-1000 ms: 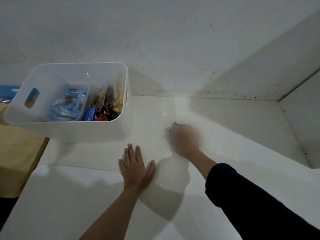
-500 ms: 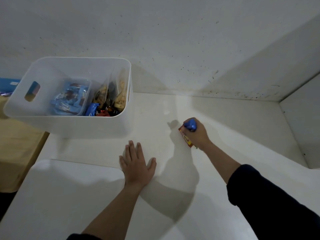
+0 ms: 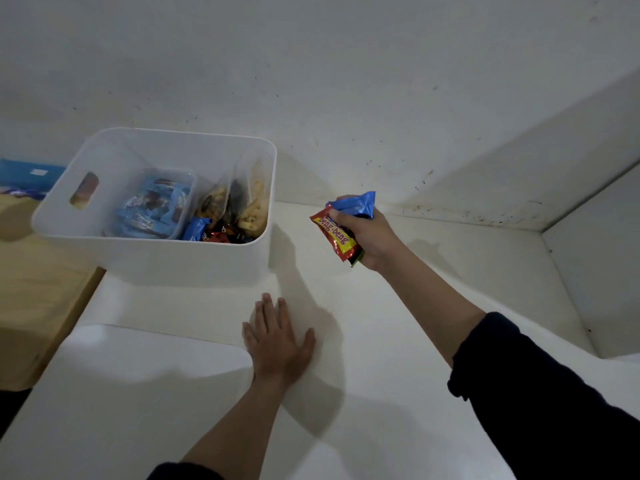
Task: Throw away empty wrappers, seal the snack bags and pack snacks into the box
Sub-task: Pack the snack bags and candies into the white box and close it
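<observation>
Head view: 2 snack wrappers are gripped together in the right hand (image 3: 372, 239), raised off the white counter (image 3: 398, 341). The red and yellow "beng-beng" wrapper (image 3: 334, 235) is clamped under the curled fingers (image 3: 343, 216) and runs with its long axis from beside the fingertips down toward the heel of the palm; the blue wrapper (image 3: 356, 204) is bunched above the knuckles, crumpled and shiny. Both look flattened and creased, so they are judged to be empty, though their ends cannot be checked.

The white box (image 3: 166, 251) lies to the left of these fingers, near but apart, with its open top facing up. Inside it are seen a clear tub of blue packets (image 3: 152, 206), 2 upright clear snack bags (image 3: 239, 199) and some loose small packets. The right hand is clearly the nearer one to the wrappers; the left hand (image 3: 277, 344) is laid flat on the counter with straight fingers, holding nothing, below and to the left of the gripped bundle. No bin is seen, so it is judged that the bundle must be carried out of view if it is waste.
</observation>
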Tool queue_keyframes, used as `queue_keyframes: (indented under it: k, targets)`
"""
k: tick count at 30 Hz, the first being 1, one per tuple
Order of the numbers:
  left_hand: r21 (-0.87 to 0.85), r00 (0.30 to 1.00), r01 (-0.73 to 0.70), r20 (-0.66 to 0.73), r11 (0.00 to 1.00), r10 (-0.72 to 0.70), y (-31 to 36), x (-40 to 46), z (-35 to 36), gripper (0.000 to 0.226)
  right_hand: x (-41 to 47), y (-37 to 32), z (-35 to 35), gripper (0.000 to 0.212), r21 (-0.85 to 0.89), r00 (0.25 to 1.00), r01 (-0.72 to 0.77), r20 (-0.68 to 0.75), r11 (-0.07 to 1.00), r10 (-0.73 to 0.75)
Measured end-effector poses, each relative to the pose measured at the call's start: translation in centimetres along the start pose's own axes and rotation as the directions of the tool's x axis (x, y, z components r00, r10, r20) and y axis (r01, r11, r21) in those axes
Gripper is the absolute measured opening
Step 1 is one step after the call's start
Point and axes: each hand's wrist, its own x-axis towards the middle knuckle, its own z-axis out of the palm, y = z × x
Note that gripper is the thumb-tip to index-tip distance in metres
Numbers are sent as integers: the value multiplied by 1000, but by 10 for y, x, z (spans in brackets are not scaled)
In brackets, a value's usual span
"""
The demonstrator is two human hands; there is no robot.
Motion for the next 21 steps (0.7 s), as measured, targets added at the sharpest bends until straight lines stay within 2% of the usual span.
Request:
queue_keyframes:
  k: [3,8,10,12,14,17,19,21]
  targets:
    - [13,1000,-12,12,1000,12,1,0,-1,82,3,-18,50,22,-77,985,108,144,991,-96]
    - [43,1000,5,4,999,-5,3,0,-3,82,20,-28,121,26,-201,913,329,319,923,-256]
    - [58,1000,12,12,998,-13,4,0,-3,83,28,-21,140,26,-334,886,420,350,844,-303]
    - [48,1000,10,-1,999,-10,3,0,-3,83,36,-9,150,25,-480,842,528,404,701,-357]
    - [45,1000,12,-2,999,-12,2,0,-3,83,43,4,152,24,-590,808,587,471,554,-354]
    - [52,1000,23,13,998,-24,2,1,-2,83,46,14,151,29,-666,787,615,552,423,-274]
    - [58,1000,21,11,998,-22,2,2,-1,83,44,13,151,34,-680,775,630,586,376,-239]
    - [53,1000,13,6,998,-13,1,1,-1,83,38,9,150,36,-678,776,626,588,384,-227]
